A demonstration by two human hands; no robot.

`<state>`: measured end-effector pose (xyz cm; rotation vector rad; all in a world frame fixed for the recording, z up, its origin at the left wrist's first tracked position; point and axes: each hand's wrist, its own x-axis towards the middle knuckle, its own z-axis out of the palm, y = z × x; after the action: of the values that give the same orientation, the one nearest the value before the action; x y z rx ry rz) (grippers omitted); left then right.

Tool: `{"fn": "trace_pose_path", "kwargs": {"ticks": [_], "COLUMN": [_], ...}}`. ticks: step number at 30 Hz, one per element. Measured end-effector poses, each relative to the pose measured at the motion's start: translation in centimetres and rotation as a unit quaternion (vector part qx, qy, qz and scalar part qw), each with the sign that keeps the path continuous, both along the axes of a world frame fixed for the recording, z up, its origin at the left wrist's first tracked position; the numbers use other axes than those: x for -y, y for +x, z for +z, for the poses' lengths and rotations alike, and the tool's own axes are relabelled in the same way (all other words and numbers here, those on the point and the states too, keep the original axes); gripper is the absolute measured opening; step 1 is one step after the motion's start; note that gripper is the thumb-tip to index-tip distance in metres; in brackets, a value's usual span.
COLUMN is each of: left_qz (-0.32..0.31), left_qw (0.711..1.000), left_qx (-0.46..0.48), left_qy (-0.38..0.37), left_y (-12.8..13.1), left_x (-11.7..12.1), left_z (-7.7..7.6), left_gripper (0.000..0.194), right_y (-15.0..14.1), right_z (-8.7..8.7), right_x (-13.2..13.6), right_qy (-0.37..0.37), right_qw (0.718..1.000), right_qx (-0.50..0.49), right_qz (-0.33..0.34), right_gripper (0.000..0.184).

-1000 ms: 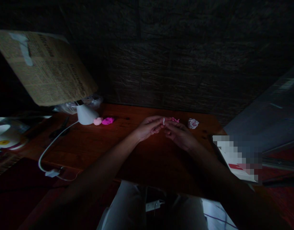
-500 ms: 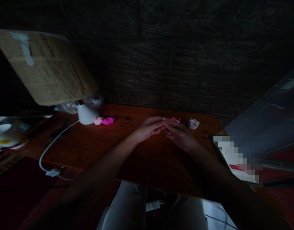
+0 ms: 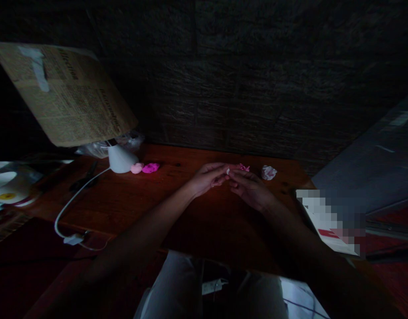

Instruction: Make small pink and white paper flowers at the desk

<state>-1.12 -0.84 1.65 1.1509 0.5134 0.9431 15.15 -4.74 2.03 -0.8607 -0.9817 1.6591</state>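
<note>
Over the middle of the wooden table, my left hand (image 3: 208, 178) and my right hand (image 3: 250, 188) meet at the fingertips. Both are closed in a pinch around a tiny white piece (image 3: 227, 171); its material is too small and dim to tell. Just behind my right fingers lies a ragged pink piece (image 3: 244, 168). To the right of it sits a crumpled whitish lump (image 3: 269, 172). Left of my hands, a pale pink lump (image 3: 137, 168) and a bright magenta lump (image 3: 151, 168), both like modelling clay, rest side by side.
A lamp with a newspaper-covered shade (image 3: 74, 97) and white base (image 3: 120, 159) stands at the left, its cord (image 3: 62, 212) looping over the table edge. Dark scissors (image 3: 84, 179) and a white cup (image 3: 7, 186) are further left. A book-like object (image 3: 323, 217) lies right.
The white piece between my fingertips shows more plainly and sits slightly lower. My hands have barely shifted, still pressed together at the fingertips.
</note>
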Motion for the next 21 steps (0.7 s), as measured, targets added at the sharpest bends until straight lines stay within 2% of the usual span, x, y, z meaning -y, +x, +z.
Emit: {"fn": "trace_pose_path", "kwargs": {"ticks": [7, 15, 21], "left_qz": [-0.002, -0.034, -0.006], "left_qw": [1.000, 0.999, 1.000], "left_qx": [0.011, -0.014, -0.011], "left_qy": [-0.003, -0.006, -0.003], "left_y": [-0.12, -0.19, -0.01], "left_x": [0.04, 0.35, 0.13], "left_z": [0.03, 0.36, 0.10], "left_gripper": [0.035, 0.047, 0.046], "right_y": [0.00, -0.04, 0.12], "right_z": [0.12, -0.26, -0.41], "right_x": [0.11, 0.00, -0.08], "right_qy": [-0.011, 0.006, 0.016], "right_qw": [1.000, 1.000, 1.000], "right_qx": [-0.022, -0.011, -0.003], "right_qz": [0.019, 0.021, 0.004], "right_gripper": [0.028, 0.028, 0.026]}}
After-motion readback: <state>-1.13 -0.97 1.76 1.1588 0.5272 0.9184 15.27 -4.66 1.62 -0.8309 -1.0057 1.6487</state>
